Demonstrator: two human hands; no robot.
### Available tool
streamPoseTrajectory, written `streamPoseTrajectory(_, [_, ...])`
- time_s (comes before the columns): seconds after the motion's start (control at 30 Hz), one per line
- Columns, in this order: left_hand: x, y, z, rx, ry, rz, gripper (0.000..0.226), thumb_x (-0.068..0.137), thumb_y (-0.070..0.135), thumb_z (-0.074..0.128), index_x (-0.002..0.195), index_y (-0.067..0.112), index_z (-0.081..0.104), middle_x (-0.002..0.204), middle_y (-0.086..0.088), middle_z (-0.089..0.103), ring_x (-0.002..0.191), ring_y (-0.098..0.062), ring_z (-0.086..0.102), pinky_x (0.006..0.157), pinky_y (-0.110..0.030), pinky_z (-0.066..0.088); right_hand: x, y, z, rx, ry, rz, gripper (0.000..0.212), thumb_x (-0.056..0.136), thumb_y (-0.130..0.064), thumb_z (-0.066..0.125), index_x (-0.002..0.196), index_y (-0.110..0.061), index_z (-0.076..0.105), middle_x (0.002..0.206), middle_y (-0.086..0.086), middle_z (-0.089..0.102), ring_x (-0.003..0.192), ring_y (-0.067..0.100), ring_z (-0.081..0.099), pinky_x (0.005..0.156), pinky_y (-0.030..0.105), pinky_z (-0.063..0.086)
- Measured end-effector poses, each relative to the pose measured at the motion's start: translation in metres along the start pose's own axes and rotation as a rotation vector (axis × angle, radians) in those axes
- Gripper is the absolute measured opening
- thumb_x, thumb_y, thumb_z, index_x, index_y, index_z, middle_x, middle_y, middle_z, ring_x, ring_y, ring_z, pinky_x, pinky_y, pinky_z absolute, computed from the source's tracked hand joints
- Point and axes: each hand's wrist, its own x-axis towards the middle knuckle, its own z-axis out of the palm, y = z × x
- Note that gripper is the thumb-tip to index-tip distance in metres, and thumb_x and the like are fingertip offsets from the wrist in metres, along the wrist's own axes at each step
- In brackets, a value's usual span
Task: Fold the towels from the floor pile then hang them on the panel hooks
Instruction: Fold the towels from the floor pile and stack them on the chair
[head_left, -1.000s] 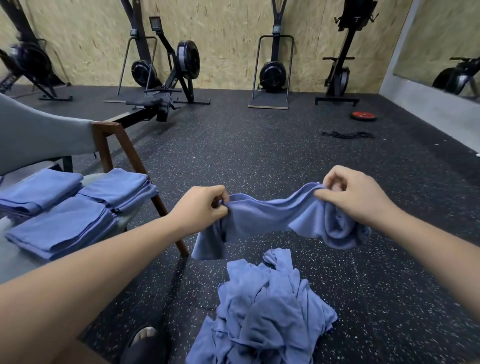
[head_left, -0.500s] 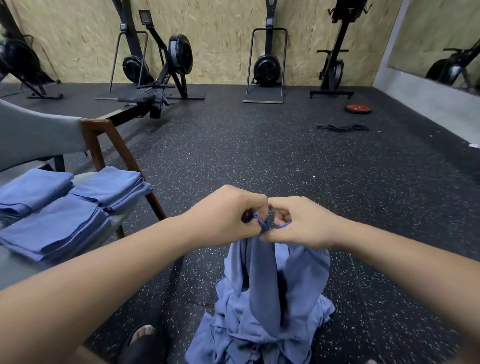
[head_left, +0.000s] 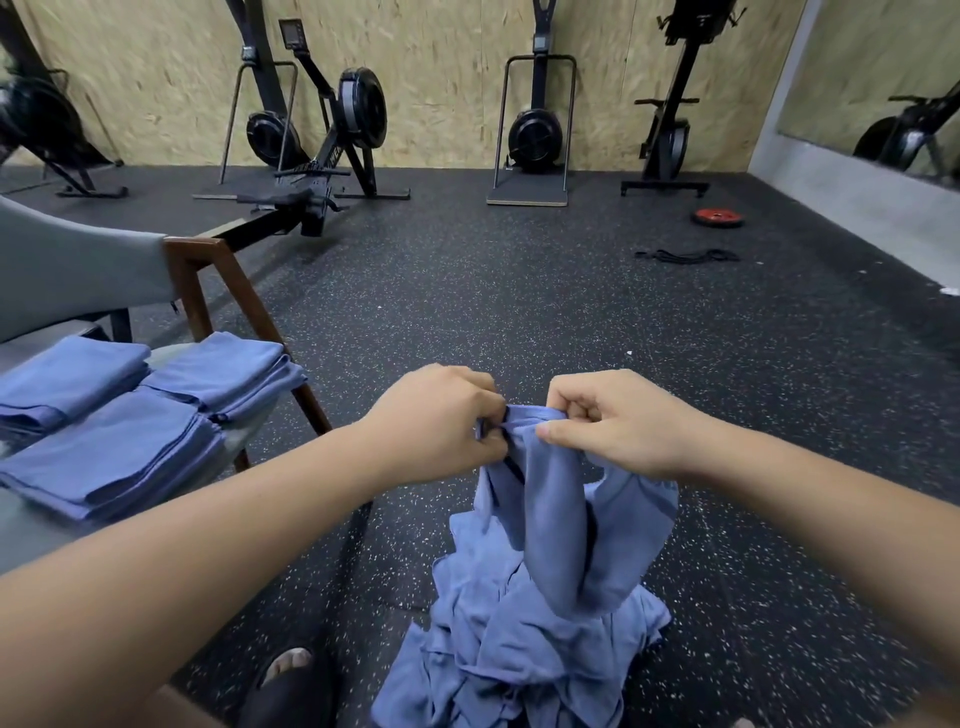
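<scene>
1. Right at the bottom edge there's a foot (head_left: 291, 680) in a dark slide, toes showing, just left of the pile (head_left: 498, 670) of crumpled blue towels on the speckled rubber floor (head_left: 519, 312).
2. Over the pile hangs one blue towel (head_left: 561, 519), bunched into long vertical folds. Its lower end overlaps the pile, but I honestly can't tell whether it rests on it or just dangles in front.
3. The left hand (head_left: 436, 421) and right hand (head_left: 618, 421) are both up at the towel's top edge, close together. Each has its fingers curled, pinching the hem against the thumb, with only a short strip of fabric between them.
4. Off to the left is a chair (head_left: 208, 280) with a wooden frame and grey seat, carrying three stacks of folded towels (head_left: 114, 457) (all the same blue).
5. Further out on the right, a black cord (head_left: 685, 255) lies on the floor with a red weight plate (head_left: 718, 216) just beyond it.
6. At the back, a rowing machine (head_left: 332, 156) and other black gym machines stand along the chipboard wall (head_left: 441, 62).
</scene>
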Motion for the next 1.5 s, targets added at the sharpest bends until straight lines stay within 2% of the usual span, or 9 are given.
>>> streamPoseTrajectory(0.17, [-0.001, -0.012, -0.003, 0.008, 0.016, -0.067, 0.028, 0.08, 0.047, 0.052, 0.074, 0.021, 0.061, 0.076, 0.007, 0.055, 0.075, -0.022, 0.059, 0.065, -0.037, 0.051, -0.001, 0.004, -0.009, -0.044, 0.067, 0.012, 0.025, 0.096, -0.028, 0.076, 0.077, -0.022, 0.06, 0.058, -0.01, 0.055, 0.056, 0.003, 0.044, 0.058, 0.02, 0.035])
streamPoseTrajectory(0.47, [-0.006, -0.037, -0.008, -0.187, 0.006, -0.159, 0.023, 0.082, 0.041, 0.058, 0.083, 0.025, 0.074, 0.08, 0.01, 0.071, 0.073, -0.011, 0.067, 0.074, -0.035, 0.055, -0.002, 0.028, -0.023, -0.052, 0.105, 0.106, 0.023, 0.095, -0.027, 0.075, 0.076, -0.02, 0.062, 0.062, -0.002, 0.067, 0.056, 0.005, 0.053, 0.062, 0.032, 0.045])
streamPoseTrajectory(0.7, [-0.013, -0.055, -0.011, -0.197, -0.046, -0.156, 0.008, 0.088, 0.023, 0.075, 0.087, 0.028, 0.081, 0.075, 0.016, 0.075, 0.07, 0.0, 0.067, 0.069, -0.017, 0.046, -0.002, 0.05, -0.024, -0.082, 0.102, 0.163, 0.022, 0.096, -0.028, 0.074, 0.078, -0.02, 0.063, 0.062, 0.0, 0.067, 0.055, 0.007, 0.055, 0.062, 0.032, 0.045])
streamPoseTrajectory(0.83, [-0.018, -0.06, -0.016, -0.246, -0.067, -0.176, 0.008, 0.093, 0.027, 0.077, 0.087, 0.029, 0.082, 0.078, 0.019, 0.076, 0.075, -0.003, 0.07, 0.074, -0.022, 0.052, -0.003, 0.058, -0.025, -0.073, 0.105, 0.186, 0.024, 0.096, -0.027, 0.073, 0.077, -0.019, 0.062, 0.059, -0.003, 0.064, 0.053, 0.007, 0.051, 0.06, 0.031, 0.042])
streamPoseTrajectory(1.0, [-0.021, -0.065, -0.019, -0.302, -0.007, -0.201, 0.021, 0.097, 0.044, 0.074, 0.081, 0.03, 0.076, 0.07, 0.012, 0.072, 0.066, -0.013, 0.067, 0.064, -0.032, 0.052, -0.002, 0.065, -0.025, -0.113, 0.093, 0.201, 0.024, 0.097, -0.028, 0.072, 0.077, -0.02, 0.062, 0.06, -0.008, 0.061, 0.056, 0.006, 0.05, 0.063, 0.033, 0.043])
streamPoseTrajectory(1.1, [-0.023, -0.068, -0.018, -0.3, 0.054, -0.203, 0.025, 0.097, 0.049, 0.073, 0.082, 0.029, 0.075, 0.07, 0.01, 0.072, 0.066, -0.014, 0.068, 0.065, -0.036, 0.053, -0.001, 0.067, -0.025, -0.104, 0.077, 0.204, 0.024, 0.098, -0.029, 0.071, 0.077, -0.019, 0.062, 0.06, -0.007, 0.062, 0.055, 0.006, 0.05, 0.06, 0.027, 0.041])
streamPoseTrajectory(1.27, [-0.024, -0.074, -0.021, -0.353, 0.006, -0.258, 0.009, 0.094, 0.041, 0.08, 0.088, 0.035, 0.078, 0.078, 0.014, 0.076, 0.073, -0.016, 0.072, 0.071, -0.043, 0.057, 0.0, 0.071, -0.027, -0.113, 0.084, 0.21, 0.025, 0.098, -0.028, 0.071, 0.077, -0.019, 0.061, 0.06, -0.008, 0.061, 0.055, 0.006, 0.049, 0.062, 0.029, 0.042])
streamPoseTrajectory(1.37, [-0.023, -0.076, -0.02, -0.464, 0.017, -0.326, 0.005, 0.095, 0.04, 0.08, 0.09, 0.038, 0.08, 0.077, 0.004, 0.077, 0.068, -0.026, 0.068, 0.071, -0.046, 0.057, 0.0, 0.077, -0.026, -0.098, 0.078, 0.215, 0.025, 0.099, -0.029, 0.07, 0.077, -0.019, 0.06, 0.06, -0.007, 0.062, 0.055, 0.006, 0.051, 0.063, 0.032, 0.044])
streamPoseTrajectory(1.5, [-0.022, -0.068, -0.022, -0.638, 0.112, -0.355, 0.011, 0.096, 0.037, 0.079, 0.09, 0.029, 0.082, 0.078, -0.001, 0.077, 0.067, -0.015, 0.061, 0.066, -0.04, 0.052, 0.001, 0.081, -0.023, -0.117, 0.11, 0.211, 0.028, 0.1, -0.035, 0.07, 0.077, -0.021, 0.059, 0.059, -0.012, 0.056, 0.056, 0.004, 0.044, 0.065, 0.035, 0.041])
